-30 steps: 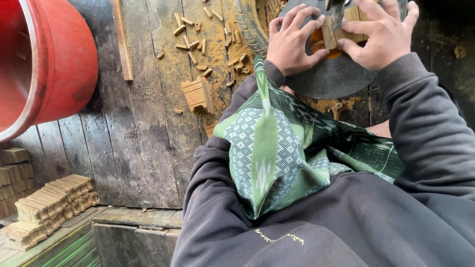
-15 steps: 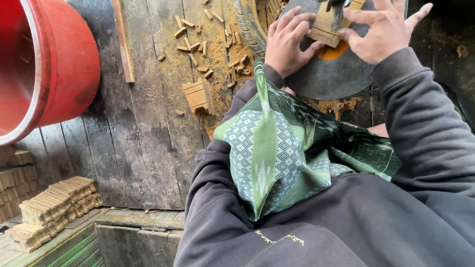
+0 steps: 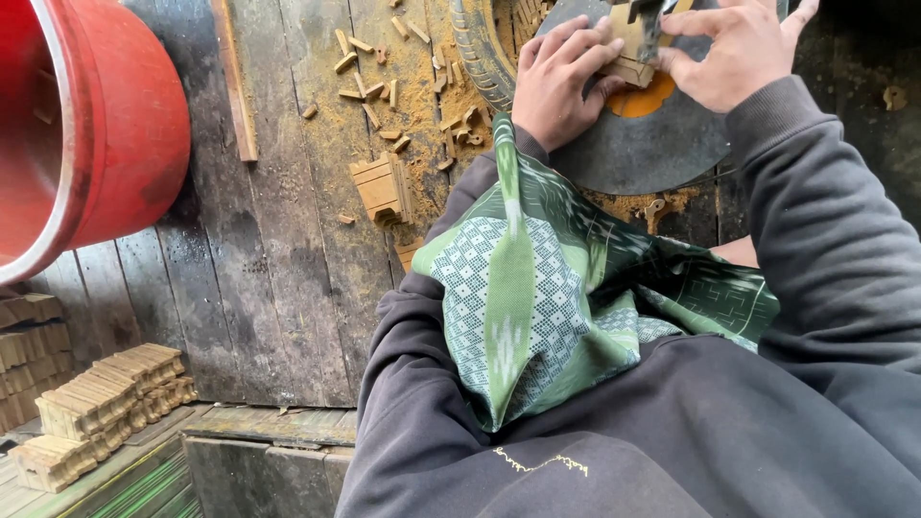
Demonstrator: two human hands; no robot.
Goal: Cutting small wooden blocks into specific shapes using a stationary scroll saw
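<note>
Together, both hands [image 3: 652, 67] (wood block [image 3: 628, 43])

floor: weathered dark wood planks [image 3: 278, 288], dusted with sawdust and offcuts [image 3: 384, 72]
left: big red plastic tub [image 3: 115, 144]
lower left: neat stacks of small wood blocks [image 3: 96, 403]
light: soft, even daylight

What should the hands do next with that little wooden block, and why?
Probably keep the small tan wooden block pressed flat on the round grey metal plate and ease it slowly toward the dark metal tool above it. The left hand and right hand grip it from both sides, fingertips very close to the tool, so a small careful push seems safest.
</note>
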